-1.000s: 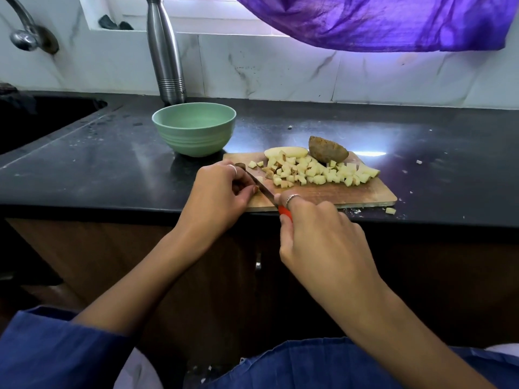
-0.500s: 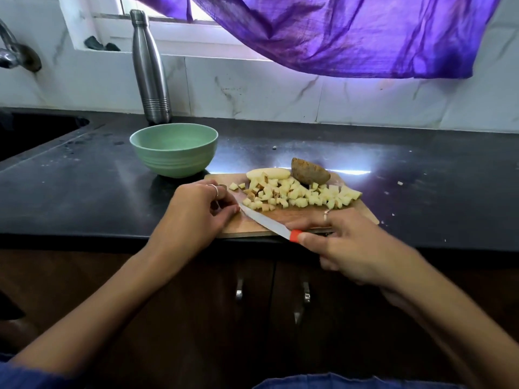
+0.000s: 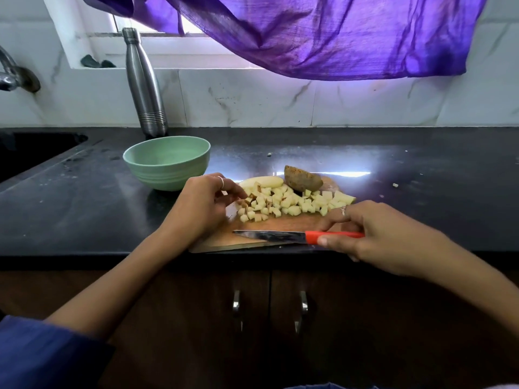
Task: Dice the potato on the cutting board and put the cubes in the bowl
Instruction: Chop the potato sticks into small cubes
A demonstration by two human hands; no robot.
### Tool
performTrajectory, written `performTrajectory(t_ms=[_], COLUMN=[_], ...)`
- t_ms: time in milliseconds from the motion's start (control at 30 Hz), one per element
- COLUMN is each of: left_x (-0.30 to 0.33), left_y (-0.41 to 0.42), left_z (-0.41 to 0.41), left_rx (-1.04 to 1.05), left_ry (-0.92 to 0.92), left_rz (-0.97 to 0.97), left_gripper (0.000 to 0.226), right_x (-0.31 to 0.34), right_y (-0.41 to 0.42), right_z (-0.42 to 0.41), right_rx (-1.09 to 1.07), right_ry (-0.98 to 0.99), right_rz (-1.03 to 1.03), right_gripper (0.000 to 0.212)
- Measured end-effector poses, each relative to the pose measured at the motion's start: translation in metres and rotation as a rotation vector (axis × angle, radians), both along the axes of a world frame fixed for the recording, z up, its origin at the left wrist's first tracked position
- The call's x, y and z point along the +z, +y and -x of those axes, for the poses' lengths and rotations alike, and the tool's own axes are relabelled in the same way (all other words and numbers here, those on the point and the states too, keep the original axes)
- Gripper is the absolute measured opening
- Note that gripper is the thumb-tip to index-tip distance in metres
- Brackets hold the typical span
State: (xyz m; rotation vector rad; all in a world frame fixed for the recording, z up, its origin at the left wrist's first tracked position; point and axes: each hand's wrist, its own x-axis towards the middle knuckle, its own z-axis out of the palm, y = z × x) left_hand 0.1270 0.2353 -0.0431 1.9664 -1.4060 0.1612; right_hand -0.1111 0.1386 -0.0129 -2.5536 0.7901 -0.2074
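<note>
The right hand (image 3: 384,237) is pinching the red handle of the knife (image 3: 297,236), lying flat along the cutting board's (image 3: 280,221) near edge. Beyond it, the left hand (image 3: 200,209) is reaching loosely curled fingers into the potato cubes (image 3: 289,204), holding nothing visible. Farther left on the worktop (image 3: 84,197), the bowl (image 3: 167,162) is sitting just beside the board.

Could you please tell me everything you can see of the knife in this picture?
The knife has a bright red handle, plastic by its look, and a plain steel blade with dark smudges. It lies almost level along the near edge of the wooden cutting board, tip pointing left and handle to the right, reaching past the board's right end. The right hand holds the handle, thumb below and fingers above. The blade sits apart from the potato cubes; whether it rests on the board cannot be told.
</note>
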Motion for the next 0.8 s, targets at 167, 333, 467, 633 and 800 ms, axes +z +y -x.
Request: performTrajectory(t_ms=[167, 333, 467, 633, 800], left_x=[0.013, 0.028, 0.036, 0.048, 0.049], left_y=[-0.012, -0.028, -0.050, -0.083, -0.096], left_z=[-0.002, -0.007, -0.014, -0.019, -0.023], left_rx=[-0.032, -0.079, -0.126, -0.174, -0.252], left_ry=[0.026, 0.031, -0.049, -0.137, -0.106], left_rz=[0.018, 0.015, -0.140, -0.511, -0.637], left_gripper=[0.027, 0.029, 0.028, 0.037, 0.036], right_x=[-0.002, -0.002, -0.005, -0.010, -0.014], right_y=[-0.004, -0.008, -0.009, -0.006, -0.001], right_z=[-0.010, 0.007, 0.013, 0.012, 0.016], right_rx=[-0.134, -0.085, -0.118, -0.045, -0.007], right_ry=[-0.034, -0.081, -0.130, -0.123, -0.122], right_rz=[0.235, 0.177, 0.159, 0.138, 0.070], right_gripper=[0.019, 0.016, 0.018, 0.020, 0.019])
